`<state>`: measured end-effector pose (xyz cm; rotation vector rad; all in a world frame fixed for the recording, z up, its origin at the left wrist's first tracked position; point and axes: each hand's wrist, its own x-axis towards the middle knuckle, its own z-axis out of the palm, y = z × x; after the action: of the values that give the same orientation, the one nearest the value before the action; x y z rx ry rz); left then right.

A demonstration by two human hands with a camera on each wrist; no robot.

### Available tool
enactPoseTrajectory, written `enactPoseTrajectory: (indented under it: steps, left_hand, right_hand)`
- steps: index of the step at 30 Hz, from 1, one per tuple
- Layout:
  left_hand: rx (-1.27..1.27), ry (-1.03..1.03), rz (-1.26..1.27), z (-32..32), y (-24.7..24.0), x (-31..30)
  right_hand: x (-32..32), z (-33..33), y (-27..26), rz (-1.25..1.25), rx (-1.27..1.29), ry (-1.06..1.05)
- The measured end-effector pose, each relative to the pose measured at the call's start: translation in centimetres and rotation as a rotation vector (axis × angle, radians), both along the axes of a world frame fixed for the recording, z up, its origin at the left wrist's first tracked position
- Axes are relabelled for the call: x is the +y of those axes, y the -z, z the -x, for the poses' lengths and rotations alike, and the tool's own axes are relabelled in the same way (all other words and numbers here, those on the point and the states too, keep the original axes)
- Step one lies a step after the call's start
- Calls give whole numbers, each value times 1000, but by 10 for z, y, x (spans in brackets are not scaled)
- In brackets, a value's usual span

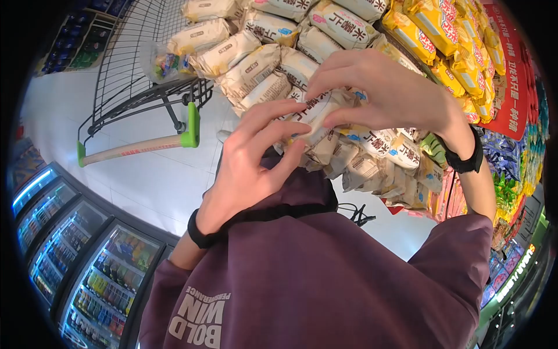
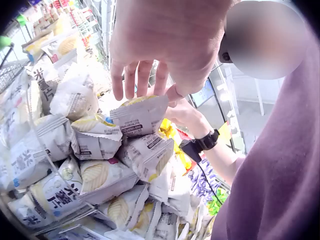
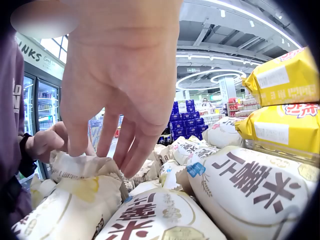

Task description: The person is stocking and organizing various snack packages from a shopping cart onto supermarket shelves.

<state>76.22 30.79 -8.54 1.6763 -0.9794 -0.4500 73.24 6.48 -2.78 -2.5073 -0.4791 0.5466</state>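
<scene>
In the head view a white snack bag (image 1: 318, 119) lies on a heap of similar bags, between both hands. My left hand (image 1: 247, 154) holds its left side, thumb below and fingers above; the left wrist view shows the raised bag (image 2: 141, 116) beneath this hand (image 2: 167, 45). From the other side my right hand (image 1: 381, 93) bends over the bag, its fingers and thumb around it. The right wrist view shows the right hand (image 3: 122, 70) over the bag's crumpled upper edge (image 3: 82, 165), with the left hand (image 3: 47, 143) beyond. Fingertip contact is partly hidden.
Yellow bags (image 1: 433, 29) are stacked at the upper right beside the white heap. A shopping cart with a green-ended handle (image 1: 139, 145) stands at the left. Glass-door coolers (image 1: 110, 279) line the lower left, and a red sign (image 1: 510, 75) borders the right side.
</scene>
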Motion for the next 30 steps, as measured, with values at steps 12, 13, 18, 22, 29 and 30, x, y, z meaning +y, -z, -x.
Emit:
enactPoseTrajectory:
  steps: [12, 13, 18, 22, 29, 30]
  left_hand:
    - [-22, -8, 97, 0, -4, 1]
    - [-30, -7, 109, -2, -5, 4]
    - [-71, 12, 142, -15, 5, 25]
    - [-112, 148, 91, -38, 15, 56]
    - [-170, 231, -152, -98, 36, 142]
    - [-168, 220, -176, -107, 44, 158]
  right_hand:
    - [33, 29, -23, -35, -267, -3]
    - [40, 32, -24, -39, -270, 4]
    - [84, 43, -21, -20, -274, 32]
    - [118, 36, -6, -6, -260, 48]
    - [202, -19, 29, -14, -244, 54]
    - [215, -27, 42, -12, -238, 51]
